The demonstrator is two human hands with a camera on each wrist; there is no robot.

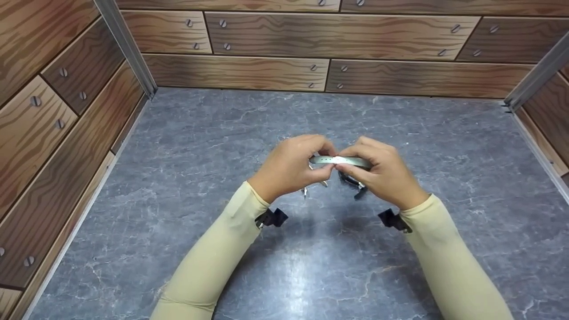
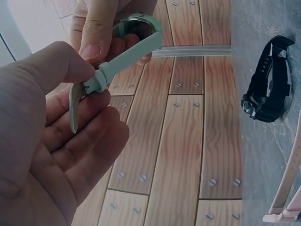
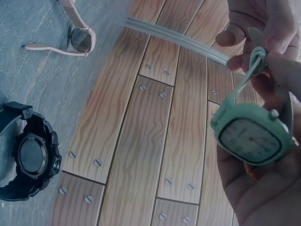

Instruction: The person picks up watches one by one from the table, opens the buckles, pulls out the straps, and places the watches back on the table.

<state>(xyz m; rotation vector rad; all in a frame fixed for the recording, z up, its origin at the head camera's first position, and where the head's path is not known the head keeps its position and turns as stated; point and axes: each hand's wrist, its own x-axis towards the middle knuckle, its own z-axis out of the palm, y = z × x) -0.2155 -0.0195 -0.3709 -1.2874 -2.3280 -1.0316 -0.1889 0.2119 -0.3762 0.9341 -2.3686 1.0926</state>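
Observation:
Both hands hold a mint-green wristwatch (image 1: 331, 160) up above the table. Its square case with a pale dial faces the camera in the right wrist view, and the strap (image 2: 129, 60) forms a closed loop through its keeper. My left hand (image 1: 297, 163) pinches the strap's tail end beside the keeper between thumb and index finger, the other fingers loosely bent below. Fingers and thumb of my right hand (image 1: 383, 168) grip the strap close to the left fingertips, with the case over the palm. The buckle is mostly hidden by the fingers.
On the grey marbled table (image 1: 200, 133) a black wristwatch (image 3: 34, 157) lies under the hands. Beside it is a pale pink wristwatch (image 3: 83, 40), partly covered by my left hand in the head view. Wood-patterned walls (image 1: 266, 35) enclose the back and sides.

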